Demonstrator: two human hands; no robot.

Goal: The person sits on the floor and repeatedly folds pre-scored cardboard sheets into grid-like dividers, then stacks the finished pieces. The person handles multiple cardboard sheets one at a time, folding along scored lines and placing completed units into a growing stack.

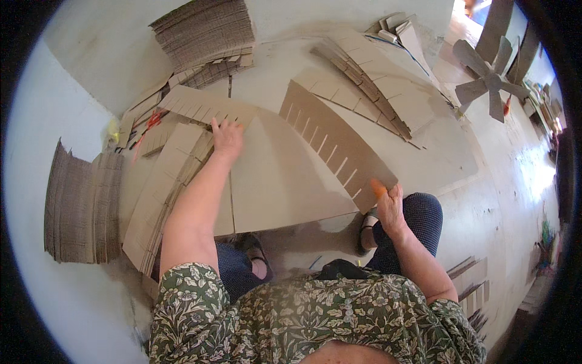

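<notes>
Pale grey floor [515,176] runs all around a person who sits low, with cardboard spread out in front of the knees. A big flat cardboard sheet [285,176] lies in the middle, right in front of the person. It has a row of slots cut along its far edge, and a long flap with slots folds up on its right side.

The left hand [227,138] reaches out to the far edge of the sheet. Its fingers are spread flat and press down on the cardboard near the slots. The right hand [388,203] is at the near right corner of the sheet. Its thumb and fingers pinch the end of the slotted flap.

Just to the left of the sheet, under the left arm, lies a pile of flat cardboard pieces [160,194]. Further left stands a thick bundle of cardboard [82,209], seen from its edges. Another thick bundle [206,30] sits at the far side, close to the pale wall. To the right of it, more slotted cardboard sheets [376,82] lie fanned out on the floor.

Far off at the right stands a fan [488,79] with grey blades. The person wears a green top with flowers [303,318], dark dotted trousers [424,218] and sandals [367,227].
</notes>
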